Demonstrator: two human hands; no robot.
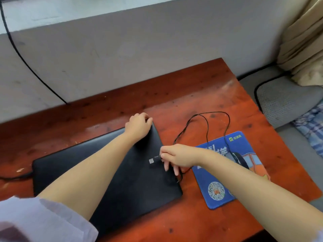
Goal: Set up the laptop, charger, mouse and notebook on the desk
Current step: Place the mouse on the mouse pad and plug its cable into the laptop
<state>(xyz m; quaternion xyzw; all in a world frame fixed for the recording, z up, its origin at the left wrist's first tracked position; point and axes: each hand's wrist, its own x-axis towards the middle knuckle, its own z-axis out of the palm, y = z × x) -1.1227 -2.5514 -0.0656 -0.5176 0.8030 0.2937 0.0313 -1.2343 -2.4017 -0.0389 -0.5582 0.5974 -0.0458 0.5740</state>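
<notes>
A: The left hand (139,126) curls over the far corner of the closed matte-black laptop (108,172) on the red-brown wooden bench (192,95); the right hand (176,157) pinches the silver USB plug (151,161) of the thin black mouse cable (207,123).

B: Risk?

A: The loop at 1 o'clock could drag the dark mouse (237,158) off the blue printed mouse pad (220,172) at 3 o'clock. The pad's writing is too blurred to read.

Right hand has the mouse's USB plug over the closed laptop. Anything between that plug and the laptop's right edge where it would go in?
Nothing visible does. The right hand pinches the USB plug above the laptop lid; only the hand's own fingers and slack mouse cable lie by that edge. The ports themselves cannot be seen.
</notes>
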